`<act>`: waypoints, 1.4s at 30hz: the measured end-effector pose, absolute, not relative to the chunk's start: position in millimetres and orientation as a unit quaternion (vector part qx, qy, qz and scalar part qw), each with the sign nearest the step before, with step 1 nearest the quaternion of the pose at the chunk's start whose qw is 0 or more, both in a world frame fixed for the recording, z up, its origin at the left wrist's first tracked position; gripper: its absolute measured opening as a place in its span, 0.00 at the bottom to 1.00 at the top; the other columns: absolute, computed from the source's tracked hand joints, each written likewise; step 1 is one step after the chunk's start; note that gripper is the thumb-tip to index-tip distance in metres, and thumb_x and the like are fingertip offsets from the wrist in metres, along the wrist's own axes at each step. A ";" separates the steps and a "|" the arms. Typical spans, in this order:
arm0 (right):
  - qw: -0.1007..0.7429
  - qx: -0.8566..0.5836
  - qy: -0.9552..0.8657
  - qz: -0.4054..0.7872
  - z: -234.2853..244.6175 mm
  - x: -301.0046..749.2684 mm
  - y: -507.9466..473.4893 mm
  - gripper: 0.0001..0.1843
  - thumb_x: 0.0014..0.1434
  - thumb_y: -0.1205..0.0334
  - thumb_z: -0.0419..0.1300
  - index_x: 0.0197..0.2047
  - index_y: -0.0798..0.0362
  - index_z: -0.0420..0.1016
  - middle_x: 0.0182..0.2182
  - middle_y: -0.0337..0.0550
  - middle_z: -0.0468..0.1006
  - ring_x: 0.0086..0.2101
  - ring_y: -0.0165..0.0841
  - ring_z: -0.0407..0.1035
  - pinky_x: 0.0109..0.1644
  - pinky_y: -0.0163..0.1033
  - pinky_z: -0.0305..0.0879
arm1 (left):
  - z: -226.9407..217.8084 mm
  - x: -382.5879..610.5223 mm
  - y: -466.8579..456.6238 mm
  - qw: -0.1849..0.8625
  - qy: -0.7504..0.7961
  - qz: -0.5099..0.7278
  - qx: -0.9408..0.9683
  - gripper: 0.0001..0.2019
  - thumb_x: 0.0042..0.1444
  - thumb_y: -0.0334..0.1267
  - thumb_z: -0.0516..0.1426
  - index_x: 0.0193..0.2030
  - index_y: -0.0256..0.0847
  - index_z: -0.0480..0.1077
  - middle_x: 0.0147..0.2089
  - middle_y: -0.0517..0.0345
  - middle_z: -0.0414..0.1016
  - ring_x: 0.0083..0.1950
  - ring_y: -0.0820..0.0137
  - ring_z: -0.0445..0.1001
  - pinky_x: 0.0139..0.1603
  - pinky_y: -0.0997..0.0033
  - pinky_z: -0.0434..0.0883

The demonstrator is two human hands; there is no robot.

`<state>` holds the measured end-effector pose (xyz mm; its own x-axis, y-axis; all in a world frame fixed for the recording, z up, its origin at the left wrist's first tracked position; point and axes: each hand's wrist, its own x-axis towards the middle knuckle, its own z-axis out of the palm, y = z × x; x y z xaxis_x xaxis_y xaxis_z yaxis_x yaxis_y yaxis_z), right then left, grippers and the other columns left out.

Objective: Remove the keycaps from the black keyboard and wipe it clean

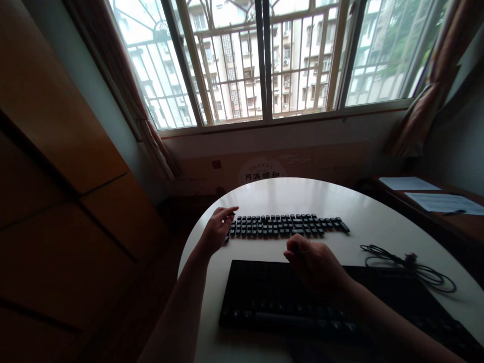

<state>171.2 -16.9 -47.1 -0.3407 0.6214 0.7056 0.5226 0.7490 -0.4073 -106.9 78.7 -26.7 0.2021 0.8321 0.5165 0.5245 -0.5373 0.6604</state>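
Note:
My left hand (218, 228) is at the left end of rows of loose black keycaps (272, 226) laid out on the white round table (302, 194). Its thumb and fingers pinch a small dark keycap (232, 214). Nearer to me lies a black keyboard (260, 282); a row of keys shows along its near side, while its far part looks bare and dark. Over the keyboard's far edge, my right hand (315, 259) is closed in a fist around what looks like a thin wire tool, mostly hidden by the fingers. My right forearm covers part of the keyboard.
A coiled black cable (412, 267) lies on the table to the right of the keyboard. Farther right, papers (446, 202) and a pen (455, 212) rest on a brown desk. A wooden cabinet (106, 217) stands at left, and a barred window (260, 65) is ahead.

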 end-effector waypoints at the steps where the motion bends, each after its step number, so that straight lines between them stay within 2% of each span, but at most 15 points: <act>1: 0.452 -0.347 -0.820 0.056 -48.3 170.2 -17.5 0.08 0.70 0.60 0.51 0.38 0.51 0.61 0.22 0.33 0.68 0.18 0.26 0.59 0.24 0.30 0.52 | -28.3 -111.7 82.0 0.162 0.467 0.448 0.745 0.17 0.62 0.37 0.52 0.55 0.38 0.74 0.43 0.53 0.68 0.40 0.69 0.70 0.41 0.67 0.72; 7: 0.444 -0.352 -0.823 0.044 -52.9 168.4 -18.1 0.09 0.71 0.58 0.50 0.38 0.52 0.62 0.21 0.33 0.67 0.18 0.27 0.59 0.24 0.32 0.51 | -36.7 -121.0 89.1 0.108 0.494 0.412 0.758 0.13 0.60 0.36 0.53 0.47 0.38 0.76 0.43 0.52 0.73 0.42 0.66 0.73 0.47 0.64 0.72; 13: 0.446 -0.355 -0.820 0.053 -50.4 169.2 -17.7 0.09 0.70 0.58 0.50 0.37 0.51 0.62 0.21 0.35 0.69 0.19 0.28 0.61 0.25 0.32 0.53 | -37.2 -125.8 85.6 0.093 0.515 0.319 0.790 0.11 0.55 0.33 0.56 0.42 0.39 0.78 0.41 0.54 0.76 0.35 0.70 0.73 0.40 0.70 0.72; 19: 0.445 -0.343 -0.824 0.073 -48.7 168.7 -18.7 0.10 0.71 0.58 0.51 0.37 0.52 0.63 0.21 0.34 0.68 0.18 0.27 0.61 0.25 0.31 0.53 | -40.7 -125.2 81.3 0.097 0.525 0.193 0.823 0.13 0.49 0.29 0.58 0.39 0.43 0.81 0.42 0.56 0.79 0.41 0.67 0.77 0.44 0.72 0.72; 25: 0.443 -0.338 -0.828 0.066 -48.1 167.5 -19.7 0.10 0.70 0.58 0.51 0.37 0.52 0.63 0.21 0.35 0.69 0.19 0.27 0.61 0.25 0.32 0.53 | -43.5 -121.0 77.8 0.097 0.538 0.146 0.824 0.18 0.47 0.28 0.58 0.43 0.45 0.81 0.41 0.58 0.82 0.41 0.65 0.78 0.45 0.70 0.72; 42: 0.447 -0.316 -0.834 0.063 -49.4 166.8 -20.3 0.11 0.70 0.57 0.51 0.36 0.52 0.63 0.21 0.34 0.68 0.19 0.26 0.59 0.25 0.32 0.52 | -38.3 -114.0 74.4 0.083 0.551 0.106 0.823 0.18 0.45 0.25 0.59 0.41 0.45 0.81 0.44 0.56 0.82 0.45 0.62 0.77 0.47 0.69 0.71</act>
<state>166.8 -20.3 -49.4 -0.4001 0.5833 0.7068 0.4713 0.7924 -0.3872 -114.0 74.4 -38.3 0.3695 0.9256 0.0825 0.8902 -0.3780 0.2542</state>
